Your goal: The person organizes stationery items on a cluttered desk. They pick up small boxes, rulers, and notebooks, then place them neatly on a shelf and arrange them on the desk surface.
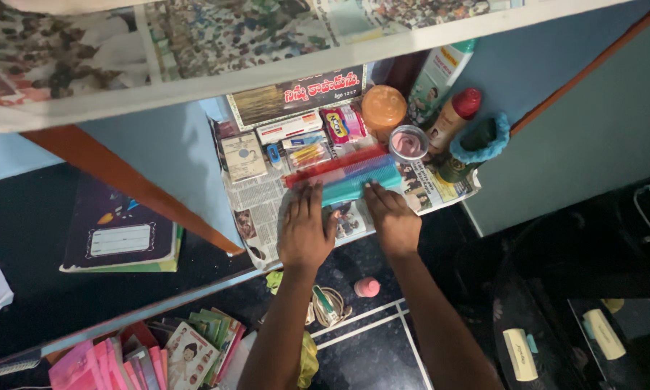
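Your left hand (305,235) lies flat, fingers together, on the newspaper-lined shelf (256,209). Your right hand (391,220) presses open fingertips on the teal comb (357,184), steadying it beside the red comb (332,166) at the shelf's front. Behind them, a small open jar (408,142) holds something pink, next to an orange-lidded jar (383,107).

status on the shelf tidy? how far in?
Done, by the look of it: small boxes, an orange-lidded jar and bottles stand along the back of the newspaper-lined shelf.
In hand: the left hand lies flat on the paper, and the right hand touches the teal and red combs.
Left: a pink-capped bottle and oddments on the floor, and books below.
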